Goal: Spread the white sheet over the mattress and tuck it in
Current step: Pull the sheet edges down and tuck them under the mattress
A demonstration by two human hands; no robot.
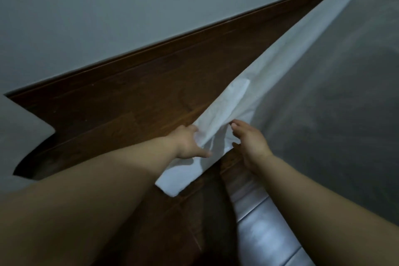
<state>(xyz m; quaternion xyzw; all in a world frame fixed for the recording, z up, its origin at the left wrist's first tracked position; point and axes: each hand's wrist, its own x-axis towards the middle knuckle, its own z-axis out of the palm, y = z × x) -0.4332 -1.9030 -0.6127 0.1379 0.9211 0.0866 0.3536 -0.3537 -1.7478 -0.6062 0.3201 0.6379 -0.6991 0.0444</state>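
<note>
white sheet (237, 101) crumpled, hanging over mattress (334, 93) edge

The white sheet (235, 101) I'm handling is thin matt cloth, creased and crumpled near its corner. The floor (133, 97) under it is dark brown wood planks with a soft sheen, and the wall (108, 6) is smooth, matt grey. The mattress (336, 93) looks dull grey and cloth-covered.

Left hand (187, 144) fingertips buried in the white sheet (218, 124) fold, mattress (336, 97) mostly covered by the sheet and cut off at the right edge, sheet's far end beyond the top edge
</note>
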